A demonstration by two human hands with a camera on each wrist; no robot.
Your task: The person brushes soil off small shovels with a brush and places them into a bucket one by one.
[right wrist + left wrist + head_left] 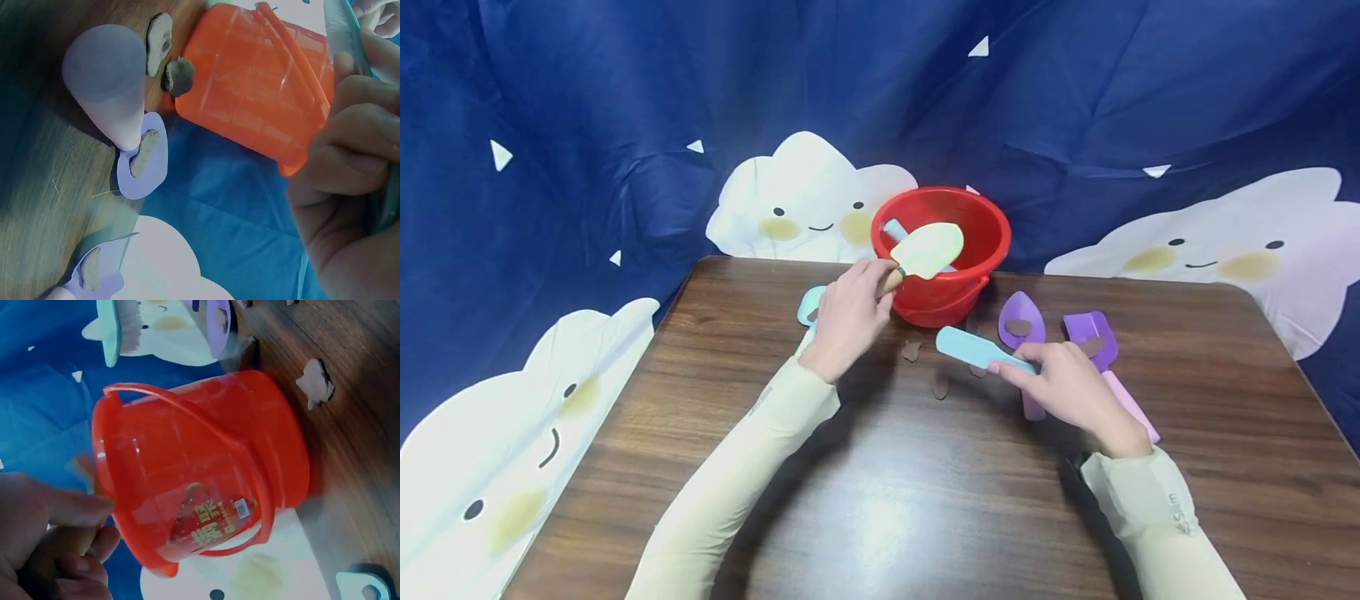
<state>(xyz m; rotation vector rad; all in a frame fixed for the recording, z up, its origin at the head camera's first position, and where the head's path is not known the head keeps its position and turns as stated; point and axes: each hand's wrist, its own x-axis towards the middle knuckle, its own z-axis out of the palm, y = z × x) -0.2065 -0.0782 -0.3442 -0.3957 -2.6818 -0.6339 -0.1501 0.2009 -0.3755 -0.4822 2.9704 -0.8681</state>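
Observation:
My left hand (850,315) grips the tan handle of a small trowel (928,248) with a pale yellow-green blade. In the head view the blade overlaps the mouth of a red bucket (934,312). A light blue piece (894,230) shows inside the bucket. To the right, my right hand (1067,383) holds a light blue brush (973,347) by its handle, its head angled toward the bucket. Pale bristles (130,326) show in the left wrist view. Beneath this hand lies a purple pointed spade (1034,317) bearing a flat brown piece.
A purple square shovel (1103,358) with a pink handle lies right of my right hand, a brown piece on it. Partly behind my left hand is a light teal shovel (809,302). Loose brown pieces (912,351) lie before the bucket on the wooden table (850,517).

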